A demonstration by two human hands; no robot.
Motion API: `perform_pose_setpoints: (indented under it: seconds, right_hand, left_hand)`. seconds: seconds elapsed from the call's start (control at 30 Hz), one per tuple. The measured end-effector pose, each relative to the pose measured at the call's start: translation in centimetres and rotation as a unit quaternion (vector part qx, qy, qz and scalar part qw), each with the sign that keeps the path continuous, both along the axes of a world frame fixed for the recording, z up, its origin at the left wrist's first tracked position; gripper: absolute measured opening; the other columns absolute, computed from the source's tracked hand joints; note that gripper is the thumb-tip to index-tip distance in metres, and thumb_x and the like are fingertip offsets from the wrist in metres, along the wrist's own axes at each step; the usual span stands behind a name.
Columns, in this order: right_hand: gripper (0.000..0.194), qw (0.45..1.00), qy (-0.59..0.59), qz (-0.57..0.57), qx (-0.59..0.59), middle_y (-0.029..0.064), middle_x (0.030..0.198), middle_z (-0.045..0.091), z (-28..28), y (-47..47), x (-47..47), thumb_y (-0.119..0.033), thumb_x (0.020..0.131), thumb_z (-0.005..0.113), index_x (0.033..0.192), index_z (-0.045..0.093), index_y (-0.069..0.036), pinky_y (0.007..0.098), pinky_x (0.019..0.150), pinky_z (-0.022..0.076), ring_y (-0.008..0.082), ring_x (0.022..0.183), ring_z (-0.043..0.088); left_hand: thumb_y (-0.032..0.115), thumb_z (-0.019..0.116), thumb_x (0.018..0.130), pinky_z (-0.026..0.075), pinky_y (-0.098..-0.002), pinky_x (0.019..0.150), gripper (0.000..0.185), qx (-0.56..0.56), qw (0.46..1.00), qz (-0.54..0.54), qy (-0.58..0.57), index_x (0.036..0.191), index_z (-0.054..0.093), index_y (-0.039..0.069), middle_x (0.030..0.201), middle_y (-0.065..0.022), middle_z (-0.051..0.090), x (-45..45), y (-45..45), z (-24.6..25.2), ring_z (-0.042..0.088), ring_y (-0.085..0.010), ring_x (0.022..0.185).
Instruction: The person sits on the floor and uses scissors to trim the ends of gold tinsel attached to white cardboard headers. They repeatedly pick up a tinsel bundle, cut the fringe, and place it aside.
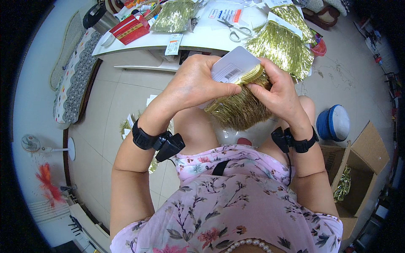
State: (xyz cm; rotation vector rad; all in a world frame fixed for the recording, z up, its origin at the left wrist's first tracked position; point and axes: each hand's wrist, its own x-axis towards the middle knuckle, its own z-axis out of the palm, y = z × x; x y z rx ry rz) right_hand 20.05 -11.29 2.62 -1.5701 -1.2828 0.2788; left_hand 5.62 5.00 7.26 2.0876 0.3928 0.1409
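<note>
My left hand (196, 83) grips a white card (233, 64) printed with a barcode, its thumb on the upper band of a gold tinsel fringe (242, 110). The fringe's strands hang over my knees. My right hand (278, 87) pinches the fringe's folded gold band at the card's right edge. Another gold fringe (278, 44) with a white card lies on the white table behind my right hand. Scissors (235, 33) with pale handles rest on the table beside it. A bagged gold fringe (174, 15) lies farther left on the table.
The white table (139, 47) stands ahead, with a red box (130, 30) and a steel kettle (102, 20) at its left. To my right are a blue round container (333, 122) and an open cardboard box (357, 177) holding gold tinsel. More carded tinsel (126, 126) lies low at my left.
</note>
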Motion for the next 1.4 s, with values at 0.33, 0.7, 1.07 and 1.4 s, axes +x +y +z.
perform_pose_setpoints:
  seconds: [0.33, 0.7, 1.07, 1.4]
  right_hand:
    - [0.047, 0.983, 0.178, 0.037, -0.001, 0.0068, 0.111, 0.065, 0.0, -0.4, 1.4, -0.007, 0.086, 0.069, 0.130, 0.052, 0.001, 0.0266, 0.084, 0.0513, 0.0100, 0.097, 0.062]
    - [0.050, 0.988, 0.143, -0.054, 0.026, 0.0068, 0.114, 0.063, -1.3, 0.7, 2.3, -0.007, 0.088, 0.069, 0.132, 0.049, 0.003, 0.0224, 0.080, 0.0498, 0.0092, 0.098, 0.060]
    - [0.038, 0.920, 0.376, -0.066, 0.086, 0.0006, 0.097, 0.054, -4.7, 0.1, -6.1, -0.004, 0.085, 0.072, 0.117, 0.051, 0.000, 0.0170, 0.070, 0.0463, 0.0042, 0.080, 0.052]
    - [0.025, 0.912, 0.389, -0.054, 0.116, -0.0003, 0.093, 0.054, -5.5, 2.0, -5.3, 0.000, 0.085, 0.069, 0.104, 0.052, -0.001, 0.0156, 0.065, 0.0468, 0.0029, 0.078, 0.052]
  left_hand:
    - [0.019, 0.085, 0.073, 0.052, -0.0314, 0.089, 0.078, -0.023, 0.987, 0.043, -0.153, 0.137, 0.046, -0.003, 0.121, -0.0146, 0.064, -1.6, 2.3, 0.0, 0.062, -0.0171, 0.105]
    - [0.007, 0.077, 0.081, 0.052, -0.0254, 0.078, 0.031, -0.204, 0.952, 0.175, -0.150, 0.109, 0.070, -0.004, 0.100, -0.0059, 0.072, -2.7, -1.6, -7.4, 0.065, -0.0105, 0.088]
    - [0.005, 0.073, 0.084, 0.051, -0.0236, 0.078, 0.030, -0.223, 0.923, 0.234, -0.209, 0.112, 0.068, -0.004, 0.103, -0.0062, 0.071, -1.8, -3.4, -7.9, 0.063, -0.0094, 0.091]
    - [0.006, 0.075, 0.082, 0.050, -0.0253, 0.081, 0.030, -0.207, 0.920, 0.220, -0.250, 0.110, 0.067, -0.002, 0.102, -0.0063, 0.070, -2.0, -5.3, -7.5, 0.064, -0.0103, 0.090]
